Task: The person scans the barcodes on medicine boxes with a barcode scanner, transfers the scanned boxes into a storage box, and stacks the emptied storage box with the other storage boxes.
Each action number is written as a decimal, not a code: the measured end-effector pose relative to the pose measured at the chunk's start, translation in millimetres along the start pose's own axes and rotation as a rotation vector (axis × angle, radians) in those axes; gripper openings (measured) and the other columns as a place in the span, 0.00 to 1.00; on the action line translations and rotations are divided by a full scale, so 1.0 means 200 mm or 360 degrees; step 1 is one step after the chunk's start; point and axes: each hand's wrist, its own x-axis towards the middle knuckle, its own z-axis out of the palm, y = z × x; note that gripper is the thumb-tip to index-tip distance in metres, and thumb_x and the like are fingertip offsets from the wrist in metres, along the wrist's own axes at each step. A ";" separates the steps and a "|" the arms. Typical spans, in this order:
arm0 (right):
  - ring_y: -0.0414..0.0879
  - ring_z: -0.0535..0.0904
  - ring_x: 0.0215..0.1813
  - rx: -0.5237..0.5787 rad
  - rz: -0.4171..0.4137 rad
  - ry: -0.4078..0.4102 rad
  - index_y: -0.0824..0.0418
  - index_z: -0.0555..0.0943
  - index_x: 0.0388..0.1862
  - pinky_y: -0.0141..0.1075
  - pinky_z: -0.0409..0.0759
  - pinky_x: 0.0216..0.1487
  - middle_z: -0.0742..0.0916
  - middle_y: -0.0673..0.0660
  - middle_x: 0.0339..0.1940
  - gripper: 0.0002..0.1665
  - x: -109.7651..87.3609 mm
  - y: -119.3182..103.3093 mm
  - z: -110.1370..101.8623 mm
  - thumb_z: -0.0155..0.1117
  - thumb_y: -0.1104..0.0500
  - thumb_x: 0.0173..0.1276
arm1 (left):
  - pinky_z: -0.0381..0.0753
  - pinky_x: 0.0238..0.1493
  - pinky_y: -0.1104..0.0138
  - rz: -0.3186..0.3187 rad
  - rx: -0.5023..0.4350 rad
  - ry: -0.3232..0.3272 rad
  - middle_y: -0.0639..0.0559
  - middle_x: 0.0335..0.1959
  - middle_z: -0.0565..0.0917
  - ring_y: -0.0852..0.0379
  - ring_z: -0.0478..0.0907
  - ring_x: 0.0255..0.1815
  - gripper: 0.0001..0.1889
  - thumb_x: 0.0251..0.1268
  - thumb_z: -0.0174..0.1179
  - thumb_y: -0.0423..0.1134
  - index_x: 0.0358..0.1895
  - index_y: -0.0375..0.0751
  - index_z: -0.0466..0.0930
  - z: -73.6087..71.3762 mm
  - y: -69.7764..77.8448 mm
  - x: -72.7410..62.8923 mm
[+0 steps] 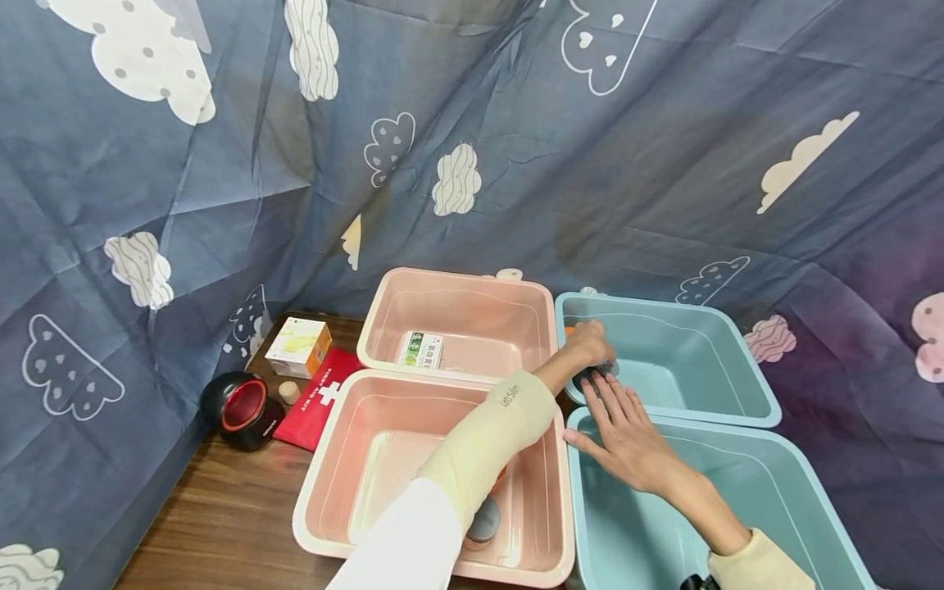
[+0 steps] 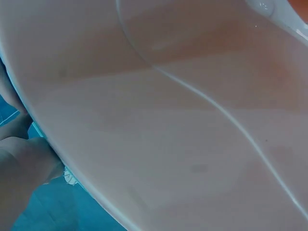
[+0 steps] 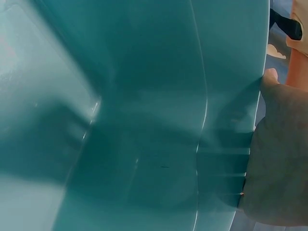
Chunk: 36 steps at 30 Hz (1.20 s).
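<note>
My left hand (image 1: 590, 344) reaches across into the left end of the far blue bin (image 1: 671, 360). Its fingers are curled at a dark grey object (image 1: 596, 370), mostly hidden beneath the hand, whose kind I cannot make out. An orange patch (image 1: 569, 331) shows beside that hand. My right hand (image 1: 627, 434) hangs over the near blue bin (image 1: 708, 483) with its fingers spread straight, fingertips close to the dark object. In the left wrist view, part of the left hand (image 2: 29, 163) appears past a pink wall; the right hand (image 3: 276, 159) shows beside a blue bin wall.
Left of the blue bins stand a far pink bin (image 1: 472, 295) with a printed packet (image 1: 422, 350) and a near pink bin (image 1: 332, 459) with a grey-topped item (image 1: 484, 521). A red first aid pouch (image 1: 313, 406), black-red round container (image 1: 243, 410) and box (image 1: 298, 346) lie farther left.
</note>
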 end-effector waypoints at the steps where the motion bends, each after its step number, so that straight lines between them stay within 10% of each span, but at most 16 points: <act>1: 0.73 0.44 0.91 0.0006 -0.0005 0.0006 0.67 0.50 0.91 0.73 0.45 0.85 0.54 0.74 0.91 0.57 0.00 -0.01 -0.01 0.56 0.32 0.84 | 0.74 0.30 0.70 0.0006 -0.0009 0.0010 0.52 0.30 0.78 0.58 0.75 0.29 0.10 0.79 0.67 0.41 0.38 0.43 0.80 0.00 -0.01 0.00; 8: 0.76 0.43 0.90 0.0089 -0.0025 -0.0005 0.68 0.50 0.91 0.75 0.43 0.84 0.54 0.78 0.89 0.57 0.04 -0.05 -0.01 0.58 0.33 0.84 | 0.71 0.23 0.68 0.0094 -0.0198 0.0005 0.53 0.20 0.68 0.59 0.63 0.15 0.14 0.87 0.58 0.43 0.48 0.34 0.85 0.03 -0.12 0.11; 12: 0.75 0.41 0.90 0.0048 -0.0020 -0.0057 0.66 0.47 0.92 0.74 0.43 0.85 0.51 0.77 0.90 0.58 0.06 -0.03 0.01 0.54 0.30 0.85 | 0.71 0.27 0.70 0.0357 -0.0084 0.0065 0.56 0.19 0.70 0.61 0.61 0.14 0.15 0.88 0.51 0.41 0.59 0.38 0.86 0.01 -0.22 0.14; 15: 0.75 0.41 0.91 0.0021 -0.0029 -0.0055 0.66 0.47 0.92 0.74 0.43 0.85 0.51 0.76 0.91 0.58 0.07 -0.03 0.00 0.53 0.30 0.85 | 0.68 0.29 0.72 0.0651 0.0082 0.0064 0.56 0.18 0.68 0.64 0.59 0.15 0.16 0.88 0.47 0.36 0.48 0.35 0.86 -0.13 -0.26 -0.01; 19: 0.73 0.42 0.91 0.0005 -0.0061 -0.0033 0.66 0.49 0.92 0.72 0.42 0.86 0.53 0.76 0.91 0.57 0.07 -0.04 -0.01 0.54 0.30 0.85 | 0.64 0.27 0.75 0.0931 0.0186 -0.0065 0.55 0.18 0.69 0.65 0.58 0.15 0.18 0.89 0.46 0.32 0.59 0.30 0.88 -0.37 -0.33 -0.33; 23: 0.75 0.46 0.90 -0.0011 -0.0078 -0.0020 0.68 0.53 0.90 0.72 0.45 0.85 0.56 0.76 0.90 0.56 0.05 -0.07 -0.01 0.57 0.32 0.84 | 0.72 0.34 0.81 0.1116 0.0348 -0.0120 0.49 0.30 0.88 0.64 0.76 0.22 0.17 0.87 0.52 0.33 0.63 0.32 0.88 -0.48 -0.46 -0.60; 29: 0.73 0.45 0.90 -0.0023 -0.0049 0.0034 0.68 0.52 0.91 0.67 0.38 0.89 0.56 0.77 0.89 0.56 0.02 -0.05 0.01 0.58 0.34 0.84 | 0.86 0.42 0.72 0.1327 0.0878 0.0040 0.55 0.40 0.92 0.60 0.88 0.36 0.10 0.84 0.60 0.39 0.52 0.43 0.90 -0.44 -0.60 -0.87; 36: 0.76 0.44 0.90 0.0001 0.0016 0.0012 0.70 0.53 0.90 0.72 0.43 0.86 0.55 0.77 0.89 0.56 0.00 -0.06 -0.03 0.60 0.35 0.83 | 0.84 0.67 0.66 0.1297 0.1299 0.0034 0.54 0.68 0.87 0.57 0.85 0.67 0.22 0.82 0.63 0.49 0.71 0.45 0.83 -0.30 -0.66 -0.95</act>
